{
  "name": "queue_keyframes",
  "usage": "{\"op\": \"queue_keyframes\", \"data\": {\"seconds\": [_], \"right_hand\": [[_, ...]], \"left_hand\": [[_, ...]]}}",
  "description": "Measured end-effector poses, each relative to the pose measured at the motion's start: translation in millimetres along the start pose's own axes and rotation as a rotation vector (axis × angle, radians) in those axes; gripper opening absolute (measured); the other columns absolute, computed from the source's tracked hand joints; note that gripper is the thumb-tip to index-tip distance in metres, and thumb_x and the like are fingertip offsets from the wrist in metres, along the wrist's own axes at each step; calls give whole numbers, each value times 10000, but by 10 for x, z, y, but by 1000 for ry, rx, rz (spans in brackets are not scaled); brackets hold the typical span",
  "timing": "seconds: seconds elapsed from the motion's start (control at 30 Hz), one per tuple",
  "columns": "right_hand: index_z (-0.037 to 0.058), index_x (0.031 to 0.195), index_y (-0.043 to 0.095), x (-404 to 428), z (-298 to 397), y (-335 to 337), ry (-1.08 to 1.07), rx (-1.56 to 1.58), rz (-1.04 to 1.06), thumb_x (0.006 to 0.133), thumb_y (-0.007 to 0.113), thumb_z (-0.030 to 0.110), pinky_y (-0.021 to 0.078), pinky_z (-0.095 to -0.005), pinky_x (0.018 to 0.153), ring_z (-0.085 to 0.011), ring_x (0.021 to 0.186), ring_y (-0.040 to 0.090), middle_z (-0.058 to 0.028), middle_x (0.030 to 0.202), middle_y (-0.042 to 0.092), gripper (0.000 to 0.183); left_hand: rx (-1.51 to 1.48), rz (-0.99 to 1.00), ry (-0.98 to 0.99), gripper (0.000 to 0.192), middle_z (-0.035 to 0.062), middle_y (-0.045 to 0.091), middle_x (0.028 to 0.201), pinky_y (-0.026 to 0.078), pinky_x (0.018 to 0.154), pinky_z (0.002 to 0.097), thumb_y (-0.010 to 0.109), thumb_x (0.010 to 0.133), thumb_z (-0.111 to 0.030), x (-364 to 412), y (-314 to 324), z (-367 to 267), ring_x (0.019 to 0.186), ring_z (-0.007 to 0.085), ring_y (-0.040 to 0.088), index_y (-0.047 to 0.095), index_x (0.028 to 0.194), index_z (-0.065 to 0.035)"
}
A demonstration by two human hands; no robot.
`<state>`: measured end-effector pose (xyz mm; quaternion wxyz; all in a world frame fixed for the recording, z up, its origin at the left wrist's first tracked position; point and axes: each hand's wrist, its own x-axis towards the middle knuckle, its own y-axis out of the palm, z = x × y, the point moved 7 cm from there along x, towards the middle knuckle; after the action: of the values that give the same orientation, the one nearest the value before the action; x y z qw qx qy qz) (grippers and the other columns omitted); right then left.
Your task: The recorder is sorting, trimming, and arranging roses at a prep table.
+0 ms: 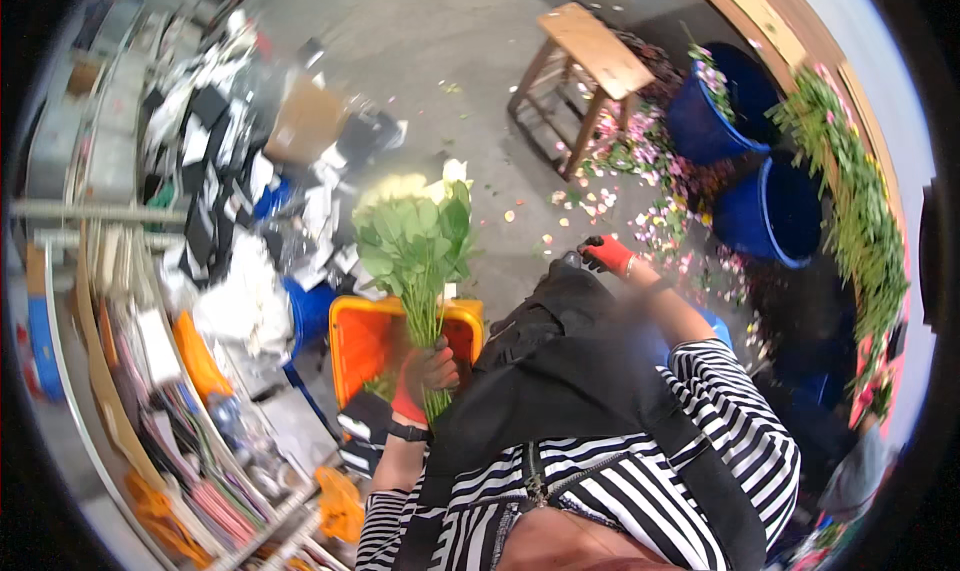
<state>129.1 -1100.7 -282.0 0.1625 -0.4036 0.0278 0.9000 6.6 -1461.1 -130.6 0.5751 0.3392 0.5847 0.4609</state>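
My left hand (429,376), in a red and dark work glove, grips the stems of a bunch of white roses (416,233). The blooms point away from me, above broad green leaves. Beneath the stems stands an orange plastic bin (345,323) with some greenery inside. My right hand (606,254), gloved the same way, is held out to the right beside the black apron (555,368), over the floor. Its fingers are partly curled and nothing shows in them.
A wooden stool (592,50) stands ahead, near fallen petals (645,151) and blue tubs (705,113). Cut stems (862,188) lie along a bench at right, where another person's sleeve (855,473) shows. Paper and plastic waste (247,286), a cardboard box (304,119) and shelving (97,211) fill the left.
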Motion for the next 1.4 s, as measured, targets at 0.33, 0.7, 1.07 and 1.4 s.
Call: {"op": "queue_keyframes", "data": {"seconds": [0.33,0.7,1.07,1.4], "right_hand": [[51,949,657,-298,-872,-1565,10,436,-349,846,625,326,447,-266,576,-126,690,582,-38,800,639,296],[64,977,650,-587,-599,-2572,-127,885,-507,870,635,255,472,-266,623,-128,705,597,-34,838,653,220],[0,1090,626,-859,172,-4197,-72,539,-872,873,638,232,462,-283,781,-144,877,592,-56,968,668,318],[-28,1226,541,-18,-83,-6198,-237,631,-704,869,646,277,436,-307,889,-162,1022,552,-84,1126,628,481]], "left_hand": [[295,-179,-309,261,-44,344,597,314,504,237,418,982,-258,1962,1075,368,459,84,336,414,751,-137],[373,-135,-508,261,-16,407,642,340,489,257,523,887,-177,4376,2153,201,492,105,377,515,1081,-2],[634,88,-578,213,-40,399,643,325,473,223,539,905,-186,6775,3411,837,499,71,364,539,1055,-35],[731,38,-515,157,-41,386,601,312,415,224,495,901,-145,8581,4075,1617,446,70,342,557,988,-31]]}}
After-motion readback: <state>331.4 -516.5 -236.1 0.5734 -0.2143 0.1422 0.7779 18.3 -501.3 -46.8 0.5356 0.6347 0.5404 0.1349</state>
